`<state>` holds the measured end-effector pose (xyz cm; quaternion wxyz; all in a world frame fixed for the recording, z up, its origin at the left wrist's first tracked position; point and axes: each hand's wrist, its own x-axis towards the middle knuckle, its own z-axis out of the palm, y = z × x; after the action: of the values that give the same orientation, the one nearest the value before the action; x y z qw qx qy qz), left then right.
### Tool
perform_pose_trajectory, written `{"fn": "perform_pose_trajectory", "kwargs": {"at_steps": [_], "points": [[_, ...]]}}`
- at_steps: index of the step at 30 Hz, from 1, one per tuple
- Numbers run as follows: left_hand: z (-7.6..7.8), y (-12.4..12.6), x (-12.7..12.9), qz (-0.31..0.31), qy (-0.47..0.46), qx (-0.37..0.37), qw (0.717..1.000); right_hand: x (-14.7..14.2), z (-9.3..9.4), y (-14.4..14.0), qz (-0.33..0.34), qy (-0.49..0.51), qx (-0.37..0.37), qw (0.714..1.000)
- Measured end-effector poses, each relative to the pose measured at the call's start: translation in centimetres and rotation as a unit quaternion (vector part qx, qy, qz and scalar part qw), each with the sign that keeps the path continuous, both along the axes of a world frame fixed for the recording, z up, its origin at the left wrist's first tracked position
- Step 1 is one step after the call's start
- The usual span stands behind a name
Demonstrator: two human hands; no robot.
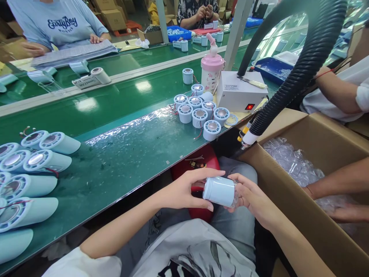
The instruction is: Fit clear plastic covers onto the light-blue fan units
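Note:
Above my lap, a light blue cylindrical fan housing (219,191) lies tilted on its side between my hands. My left hand (184,188) spans its left end, forefinger along the top and thumb below; the other fingers are partly hidden. Around the right end, the fingers of my right hand (249,194) are closed, with a clear plastic piece (236,194) showing at that end. Several similar fan housings (211,130) with round metal centres and thin red wires stand on the green bench ahead. More longer housings (47,161) lie at the left.
A white box (240,92) with a lit red switch stands beside a pink cup (211,71). A black ribbed hose (302,65) arches over the right side. A cardboard box (288,200) holds clear plastic parts, with another person's arms (340,181) reaching in. Co-workers sit across the green conveyor (129,86).

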<state>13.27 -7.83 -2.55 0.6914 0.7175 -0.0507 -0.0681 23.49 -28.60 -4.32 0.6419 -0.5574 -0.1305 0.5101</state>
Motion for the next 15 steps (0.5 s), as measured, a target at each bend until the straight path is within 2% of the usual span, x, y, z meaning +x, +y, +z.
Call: {"fn": "perform_pose_trajectory", "kwargs": {"at_steps": [6,15], "points": [[0.05,-0.09,0.25,-0.007,0.039,-0.056,0.998,-0.35,-0.05,0.45,-0.004,0.033,-0.007,0.999],[-0.11,-0.27,0.35,0.005,0.026,-0.049,0.998,-0.43,0.28,-0.18,-0.041,0.002,-0.012,0.999]]}}
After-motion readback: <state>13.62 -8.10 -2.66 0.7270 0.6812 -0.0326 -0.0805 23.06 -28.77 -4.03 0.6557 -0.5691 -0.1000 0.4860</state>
